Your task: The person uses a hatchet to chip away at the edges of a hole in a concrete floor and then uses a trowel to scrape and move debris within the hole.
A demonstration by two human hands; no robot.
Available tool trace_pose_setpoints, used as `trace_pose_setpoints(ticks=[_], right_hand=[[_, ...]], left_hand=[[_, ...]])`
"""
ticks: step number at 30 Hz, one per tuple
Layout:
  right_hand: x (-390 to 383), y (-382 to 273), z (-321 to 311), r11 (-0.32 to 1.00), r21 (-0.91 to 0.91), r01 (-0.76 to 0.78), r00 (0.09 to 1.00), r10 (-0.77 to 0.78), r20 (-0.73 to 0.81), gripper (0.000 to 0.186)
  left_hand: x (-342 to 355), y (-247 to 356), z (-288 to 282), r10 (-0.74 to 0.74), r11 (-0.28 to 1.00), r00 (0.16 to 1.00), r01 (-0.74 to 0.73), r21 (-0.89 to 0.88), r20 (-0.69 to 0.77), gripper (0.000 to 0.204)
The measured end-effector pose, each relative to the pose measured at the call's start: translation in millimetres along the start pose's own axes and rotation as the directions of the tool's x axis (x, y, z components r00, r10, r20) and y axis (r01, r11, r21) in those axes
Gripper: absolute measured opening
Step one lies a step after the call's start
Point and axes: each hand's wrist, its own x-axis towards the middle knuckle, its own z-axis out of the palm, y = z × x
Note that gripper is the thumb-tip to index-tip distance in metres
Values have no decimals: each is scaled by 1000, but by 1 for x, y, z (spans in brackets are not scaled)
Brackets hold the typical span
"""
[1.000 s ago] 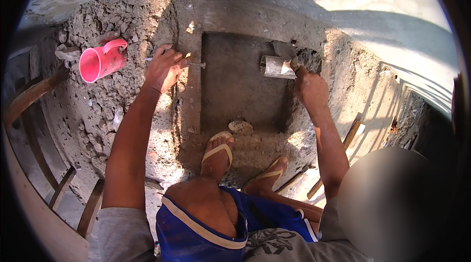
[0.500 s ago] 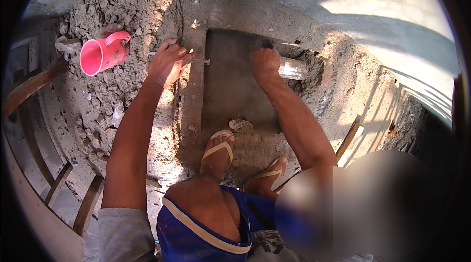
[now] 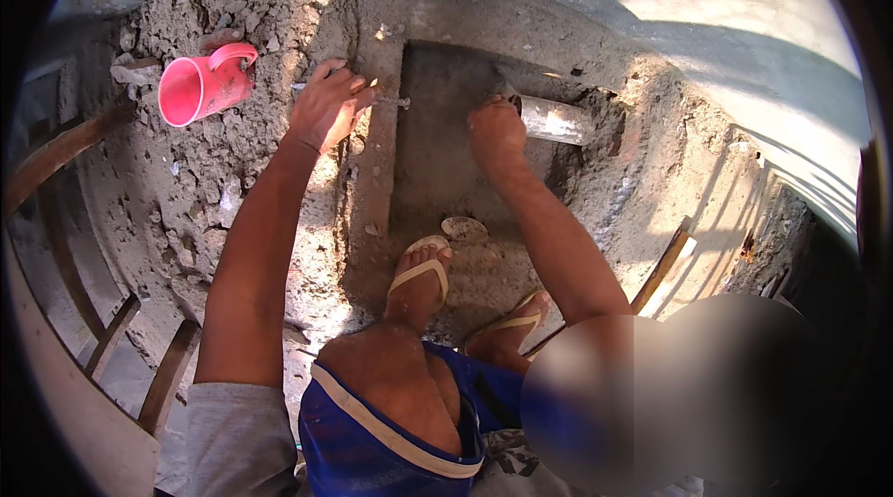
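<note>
My left hand (image 3: 329,110) is at the left ledge of a square cement-lined pit (image 3: 437,162), its fingers bent over a thin pale rod (image 3: 403,103). The rod pokes out on both sides of the hand. Inside the pit, towards its far right, my right hand (image 3: 498,132) is closed in a fist. A dark grey edge shows just above the fist; what it belongs to is mostly hidden. Right beside this hand, a stub of white pipe (image 3: 554,120) comes out of the pit's right wall.
A pink mug (image 3: 203,88) lies tipped on rubble at the left. A small round pale piece (image 3: 464,228) sits by the pit's near edge, close to my sandalled foot (image 3: 420,278). Wooden bars (image 3: 169,376) stand lower left, a wood strip (image 3: 662,269) right, a grey wall (image 3: 716,41) beyond.
My right hand has come slightly nearer and left within the pit, baring more of the white pipe's end. My left hand stays by the rod. The whole view has shifted a little.
</note>
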Motion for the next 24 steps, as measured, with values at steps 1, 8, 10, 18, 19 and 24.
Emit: trace_pose_setpoints(ticks=[1,8,10,18,19,24], right_hand=[[-4,-20,-11,1000,11,12,1000,-12,-4,33],[-34,-35,-31,938,326,-116,991,131,-24,53],[-23,-27,-22,900,376,-219,975,219,43,55],[-45,-70,-11,730,647,-218,967,74,242,61],[-46,-60,-2,729,648,-218,967,72,245,61],[-29,-43,17,785,546,-293,955,209,212,64]], left_hand=[[-7,-3,-1,3,1000,1000,-3,24,-9,42],[-13,-3,-13,12,998,1000,-11,63,-7,43],[-6,0,-11,29,997,1000,-28,69,-3,44],[-13,-1,-15,-4,998,1000,3,62,25,44],[-12,0,-13,-5,998,1000,3,61,28,44],[-6,4,-15,-4,997,997,-2,83,76,37]])
